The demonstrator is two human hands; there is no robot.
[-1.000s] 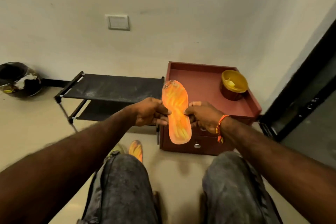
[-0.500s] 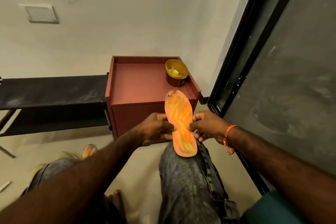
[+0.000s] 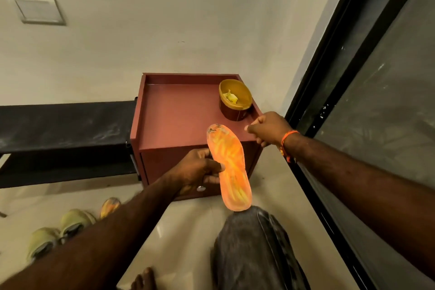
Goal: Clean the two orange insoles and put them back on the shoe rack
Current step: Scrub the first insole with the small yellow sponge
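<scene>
My left hand [image 3: 200, 169] grips one orange insole [image 3: 229, 167] by its left edge, holding it upright in front of the red cabinet, its heel end just above my right knee. Dark marks show at its toe end. My right hand [image 3: 266, 128] is off the insole, stretched over the cabinet's front right corner below the yellow bowl [image 3: 235, 99], fingers loosely curled and holding nothing. The second orange insole [image 3: 109, 207] lies on the floor at the left, partly hidden by my left arm. The black shoe rack [image 3: 66, 122] stands left of the cabinet.
The red cabinet [image 3: 179, 113] has a raised rim, and the bowl on it holds a pale scrap. A pair of pale green shoes [image 3: 58, 231] lies on the floor at lower left. A dark glass door [image 3: 376, 101] runs along the right. My bare foot [image 3: 144, 280] rests on the floor.
My right hand has let go of the insole and moved up and right over the cabinet. My left hand alone holds the insole now. The view swung rightward.
</scene>
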